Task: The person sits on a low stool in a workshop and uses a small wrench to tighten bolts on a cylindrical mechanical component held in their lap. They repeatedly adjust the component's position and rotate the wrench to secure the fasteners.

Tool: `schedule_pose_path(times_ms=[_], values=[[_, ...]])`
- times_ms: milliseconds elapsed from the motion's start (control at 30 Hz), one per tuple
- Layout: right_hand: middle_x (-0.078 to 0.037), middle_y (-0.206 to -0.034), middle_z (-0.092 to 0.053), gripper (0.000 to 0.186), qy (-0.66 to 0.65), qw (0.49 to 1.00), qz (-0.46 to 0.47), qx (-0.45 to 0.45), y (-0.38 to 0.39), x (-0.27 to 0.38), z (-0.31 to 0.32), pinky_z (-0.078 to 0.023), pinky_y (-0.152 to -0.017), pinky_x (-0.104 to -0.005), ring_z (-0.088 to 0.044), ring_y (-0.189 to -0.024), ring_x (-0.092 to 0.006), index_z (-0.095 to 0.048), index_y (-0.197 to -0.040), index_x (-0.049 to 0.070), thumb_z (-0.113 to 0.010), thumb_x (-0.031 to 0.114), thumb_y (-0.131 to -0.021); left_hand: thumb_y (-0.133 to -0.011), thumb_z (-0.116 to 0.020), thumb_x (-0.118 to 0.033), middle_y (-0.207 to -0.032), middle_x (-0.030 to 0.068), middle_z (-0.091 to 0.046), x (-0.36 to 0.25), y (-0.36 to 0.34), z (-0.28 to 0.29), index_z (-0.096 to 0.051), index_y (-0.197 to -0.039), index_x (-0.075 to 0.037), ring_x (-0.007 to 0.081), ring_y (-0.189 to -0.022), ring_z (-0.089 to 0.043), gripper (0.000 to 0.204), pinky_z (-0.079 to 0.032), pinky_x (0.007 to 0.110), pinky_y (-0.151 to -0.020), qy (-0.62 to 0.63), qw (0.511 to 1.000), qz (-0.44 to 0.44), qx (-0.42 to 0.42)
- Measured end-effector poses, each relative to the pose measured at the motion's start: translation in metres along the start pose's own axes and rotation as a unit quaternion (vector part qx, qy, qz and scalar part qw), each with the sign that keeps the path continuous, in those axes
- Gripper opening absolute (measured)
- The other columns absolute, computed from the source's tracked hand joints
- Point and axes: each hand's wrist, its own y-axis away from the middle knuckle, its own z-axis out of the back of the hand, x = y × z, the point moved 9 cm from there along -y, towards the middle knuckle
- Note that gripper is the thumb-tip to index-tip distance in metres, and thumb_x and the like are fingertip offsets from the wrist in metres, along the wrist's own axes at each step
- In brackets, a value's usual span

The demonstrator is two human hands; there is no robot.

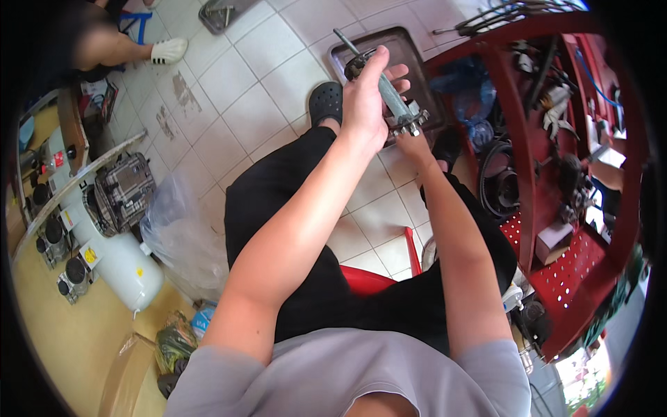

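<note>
A greenish-grey metal shaft [394, 101] slants across my left hand [364, 99], whose thumb and fingers are curled round it. From its far end a dark round part [356, 66] and a thin rod [345, 40] stick out past my thumb. At the near end sits a toothed metal ring [408, 126]. My right hand [413, 145] is right at this ring, mostly behind it, with its fingers hidden. Beneath the hands, on the floor, lies a dark rectangular tray [415, 61], partly covered by them.
To the right stands a red metal shelf [514, 132] loaded with machine parts. A white tank compressor [125, 267] and a clear plastic bag [177, 233] are at the left. Another person's white shoe [169, 51] shows far left. A red stool [365, 279] is under me.
</note>
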Motion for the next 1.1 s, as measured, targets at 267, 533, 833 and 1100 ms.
schedule_pose_path(times_ms=[267,533,833,1100], values=[[-0.010,-0.064,-0.062,0.071,-0.352,0.932,-0.060,-0.067,0.126,0.159,0.187,-0.041,-0.046,-0.0266,-0.057,-0.050,-0.0161,-0.061,-0.080,0.001,-0.024,0.059,-0.096,-0.086,-0.061,-0.048,-0.089,0.0055,-0.062,0.012,0.051,-0.056,-0.053,-0.097,-0.009,0.0184,-0.085,-0.061,0.041,-0.050,0.037,-0.076,0.167,0.970,0.007,0.178],[-0.022,-0.073,-0.058,0.037,-0.172,0.939,0.077,-0.286,0.275,0.222,0.234,-0.045,-0.063,-0.0443,-0.057,-0.067,-0.0379,-0.050,-0.086,-0.001,-0.039,0.032,-0.099,-0.084,-0.051,-0.065,-0.092,0.0083,-0.060,0.013,0.190,-0.064,-0.054,-0.095,-0.003,0.0224,-0.091,-0.058,0.062,-0.047,0.039,-0.085,0.139,0.972,-0.001,0.192],[-0.015,-0.069,-0.063,0.029,0.237,0.856,0.190,-0.418,0.363,0.289,0.245,-0.048,-0.054,-0.0429,-0.063,-0.060,-0.0323,-0.055,-0.081,0.005,-0.046,0.030,-0.094,-0.087,-0.030,-0.068,-0.112,0.0192,-0.056,0.046,0.291,-0.005,-0.047,-0.118,0.003,0.0320,-0.109,-0.054,0.079,-0.043,0.045,-0.094,0.048,0.964,0.116,0.235],[-0.014,-0.058,-0.061,0.033,0.307,0.827,0.220,-0.417,0.397,0.294,0.232,-0.048,-0.051,-0.0411,-0.063,-0.055,-0.0299,-0.060,-0.066,0.006,-0.052,0.030,-0.087,-0.083,-0.065,-0.020,-0.114,0.0142,-0.058,0.009,0.326,0.050,-0.047,-0.119,-0.002,0.0234,-0.103,-0.060,0.044,-0.047,0.037,-0.086,-0.371,0.807,-0.359,0.287]])
